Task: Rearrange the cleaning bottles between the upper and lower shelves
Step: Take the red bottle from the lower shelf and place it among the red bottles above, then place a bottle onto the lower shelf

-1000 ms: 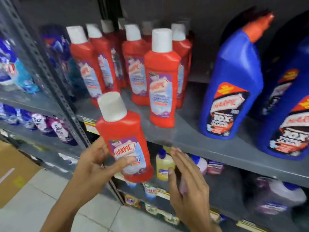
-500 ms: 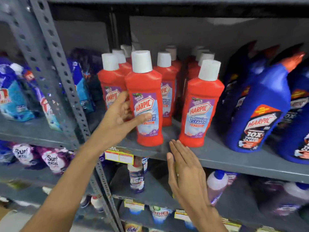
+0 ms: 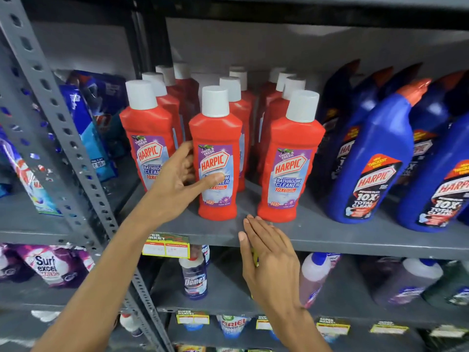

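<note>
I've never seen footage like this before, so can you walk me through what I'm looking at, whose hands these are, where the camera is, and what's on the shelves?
There is no machine here. A person wears a camera on their head, so you look forward and down at their own two bare hands in front of shop shelving.

The left hand is wrapped around a red Harpic bathroom cleaner bottle that stands upright on the upper shelf among other red bottles. The right hand is open and flat, holding nothing, at that shelf's front edge.

Blue Harpic bottles stand to the right. On the lower shelf stands a Domex bottle.
</note>
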